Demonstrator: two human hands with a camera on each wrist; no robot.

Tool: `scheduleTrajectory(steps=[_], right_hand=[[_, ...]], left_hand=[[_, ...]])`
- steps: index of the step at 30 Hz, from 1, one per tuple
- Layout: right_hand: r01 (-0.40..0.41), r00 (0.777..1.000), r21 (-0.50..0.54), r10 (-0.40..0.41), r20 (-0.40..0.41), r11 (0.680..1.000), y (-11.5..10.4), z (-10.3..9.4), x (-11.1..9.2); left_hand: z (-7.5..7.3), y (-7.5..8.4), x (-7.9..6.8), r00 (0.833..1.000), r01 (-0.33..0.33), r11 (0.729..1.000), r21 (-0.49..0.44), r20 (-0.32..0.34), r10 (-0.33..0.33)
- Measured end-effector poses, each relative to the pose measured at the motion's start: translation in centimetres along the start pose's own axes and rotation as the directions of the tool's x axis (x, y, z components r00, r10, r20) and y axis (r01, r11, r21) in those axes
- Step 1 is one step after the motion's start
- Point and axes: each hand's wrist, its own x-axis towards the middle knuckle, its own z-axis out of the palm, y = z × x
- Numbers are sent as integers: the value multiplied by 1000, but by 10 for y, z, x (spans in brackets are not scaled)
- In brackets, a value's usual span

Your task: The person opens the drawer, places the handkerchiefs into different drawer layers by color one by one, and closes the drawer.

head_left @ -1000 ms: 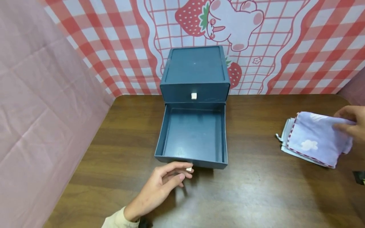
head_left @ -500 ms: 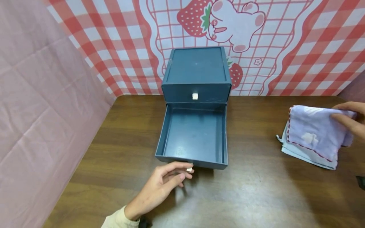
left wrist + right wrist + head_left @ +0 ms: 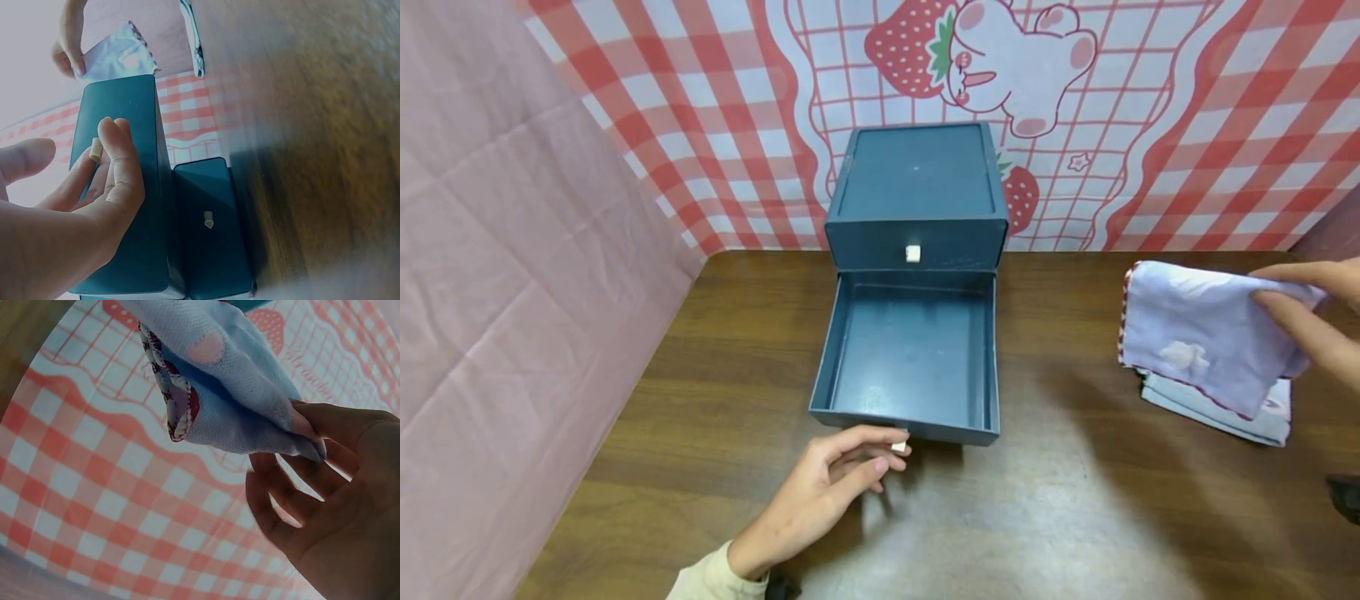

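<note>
My left hand (image 3: 820,492) is at the front of the pulled-out lower drawer (image 3: 917,358), its fingers around the small white knob (image 3: 899,447). In the left wrist view the knob shows between the fingers while the thumb stands apart. My right hand (image 3: 1318,308) pinches a folded lavender towel (image 3: 1213,329) with white patches and a red-and-white edge. The right wrist view shows thumb and fingers on one end of the towel (image 3: 237,387). Under it, a folded light blue towel (image 3: 1232,408) lies on the table, partly hidden.
A dark blue two-drawer box (image 3: 917,175) stands at the back of the wooden table (image 3: 715,358); its upper drawer (image 3: 872,246) is closed. Behind hangs a red-and-white checked cloth (image 3: 730,108) with strawberry prints. A pink cloth (image 3: 512,292) hangs along the left side.
My right hand has lifted the lavender towel off the light blue one and moved it leftward, exposing more of the lower towel. The left hand and the drawer stay put.
</note>
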Motion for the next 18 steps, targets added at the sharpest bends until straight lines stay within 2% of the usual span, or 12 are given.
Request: scheduleTrajectory(steps=[3,7,10,18], right_hand=[[48,999,-57,-48,-7,997,-14,0,2],[120,993,-8,-120,-17,993,-25,2,5],[145,989,43,-143,-47,989,-33,5,5],[236,970,92,-230,-76,967,-54,12,4]], left_hand=[[0,0,-1,1000,2,1000,2,-2,-2],[0,2,-1,1000,11,1000,12,-2,-11],[0,3,-1,1000,20,1000,22,0,-20],[-1,5,0,999,37,999,37,3,-37]])
